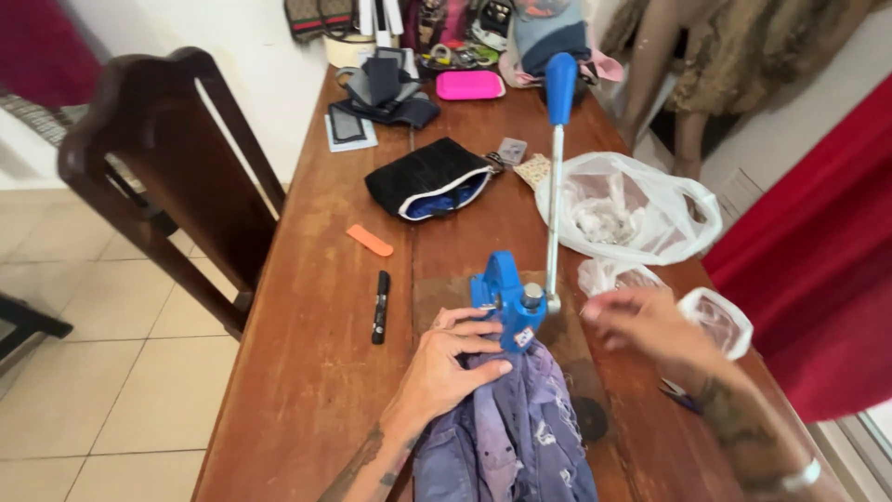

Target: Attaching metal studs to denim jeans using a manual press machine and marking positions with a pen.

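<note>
- A long brown wooden table [316,353] runs away from the viewer over a pale tiled floor [102,372], with a dark wooden chair [158,177] drawn up on its left side and a red curtain [827,279] hanging on the right.
- The left hand [446,367] lies flat, fingers spread, pressing down on a distressed blue-purple denim garment [506,432]; it pins the cloth rather than clasping it.
- Touching those fingertips on their far side stands a blue metal hand press [506,302], its base seated on the top edge of the denim, and its long steel lever with a blue grip [557,121] rises upright beyond.
- The right hand [641,321] is blurred, hovering just right of the press with fingers loosely curled; I cannot tell whether it holds anything.
- Just beyond and right of the right hand lie small clear plastic bags [715,321], and farther off a large white plastic bag of small parts [632,209].
- Left of the left hand lies a black marker pen [380,307], with a flat orange strip [370,240] beyond it.
- Farther up the table sit a black zip pouch with a blue lining [427,178], a bright pink case [470,85] and a heap of dark fabric pieces [386,93].
</note>
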